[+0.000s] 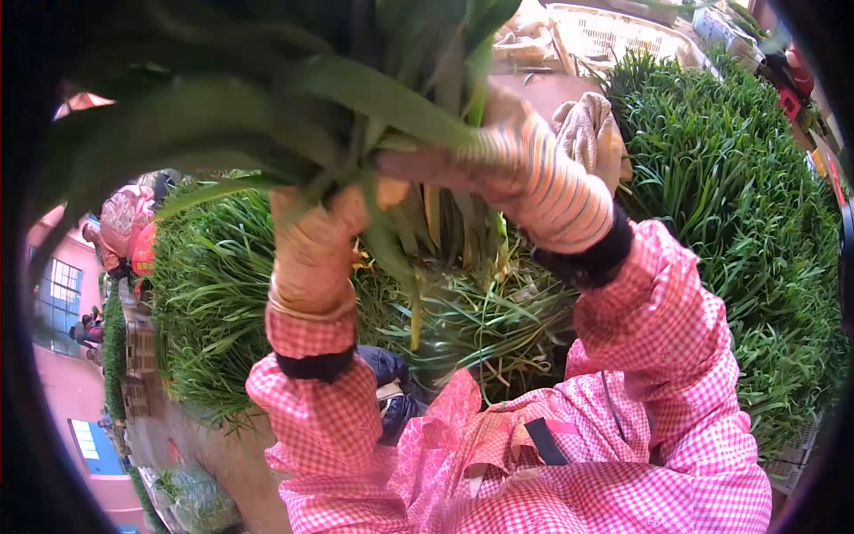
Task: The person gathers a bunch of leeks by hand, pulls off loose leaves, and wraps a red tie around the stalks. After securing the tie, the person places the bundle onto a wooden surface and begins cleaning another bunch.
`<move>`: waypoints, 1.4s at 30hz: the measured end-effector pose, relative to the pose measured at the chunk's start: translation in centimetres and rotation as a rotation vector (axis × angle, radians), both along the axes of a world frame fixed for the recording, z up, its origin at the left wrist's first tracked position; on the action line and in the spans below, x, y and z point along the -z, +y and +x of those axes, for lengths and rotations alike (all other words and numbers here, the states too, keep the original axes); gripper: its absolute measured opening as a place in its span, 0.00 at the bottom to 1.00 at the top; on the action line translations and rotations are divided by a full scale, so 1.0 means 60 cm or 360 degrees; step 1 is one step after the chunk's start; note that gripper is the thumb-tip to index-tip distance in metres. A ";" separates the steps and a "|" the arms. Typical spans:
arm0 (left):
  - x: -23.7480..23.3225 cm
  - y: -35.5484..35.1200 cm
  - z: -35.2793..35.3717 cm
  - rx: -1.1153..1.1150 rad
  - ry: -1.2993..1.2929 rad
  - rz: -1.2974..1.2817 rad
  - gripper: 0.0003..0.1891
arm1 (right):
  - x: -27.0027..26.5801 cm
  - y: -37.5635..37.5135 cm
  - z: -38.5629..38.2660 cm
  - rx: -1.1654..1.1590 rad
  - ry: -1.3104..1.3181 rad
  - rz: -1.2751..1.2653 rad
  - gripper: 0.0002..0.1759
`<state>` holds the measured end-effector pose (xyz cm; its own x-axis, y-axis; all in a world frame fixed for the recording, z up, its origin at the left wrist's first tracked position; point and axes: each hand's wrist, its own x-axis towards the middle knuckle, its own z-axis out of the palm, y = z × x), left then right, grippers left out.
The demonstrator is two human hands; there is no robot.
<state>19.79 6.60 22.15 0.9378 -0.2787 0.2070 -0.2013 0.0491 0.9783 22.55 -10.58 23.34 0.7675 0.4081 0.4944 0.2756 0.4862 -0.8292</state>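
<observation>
A bunch of long green leafy stalks [356,98] is raised close to the camera, its broad leaves blurred and spreading to the upper left. My left hand [313,245], in a pale work glove, is closed on the bunch from below left. From the right, my right hand [538,178], in a striped knit glove, grips the same bunch; the leaves partly hide the fingers of both hands. Beneath the hands lie loose green and yellowing stalks [485,329] in front of my lap.
Dense piles of greens stand at my left [218,294] and right [712,196]. A crumpled cloth [592,133] and a white plastic crate [623,36] are at the back. Other people [124,227] are at far left, near stacked crates [140,356]. A plastic-wrapped bundle [200,503] sits lower left.
</observation>
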 end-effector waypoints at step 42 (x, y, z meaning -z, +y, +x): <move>-0.007 0.053 -0.044 -0.0125 -0.0412 0.0976 0.31 | 0.023 -0.040 -0.001 0.1925 -0.2646 -0.1902 0.22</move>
<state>17.16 9.81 22.56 0.9015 -0.3504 0.2539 -0.4136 -0.5250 0.7438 22.50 -12.96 21.93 0.1487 0.7177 0.6803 0.4217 -0.6683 0.6128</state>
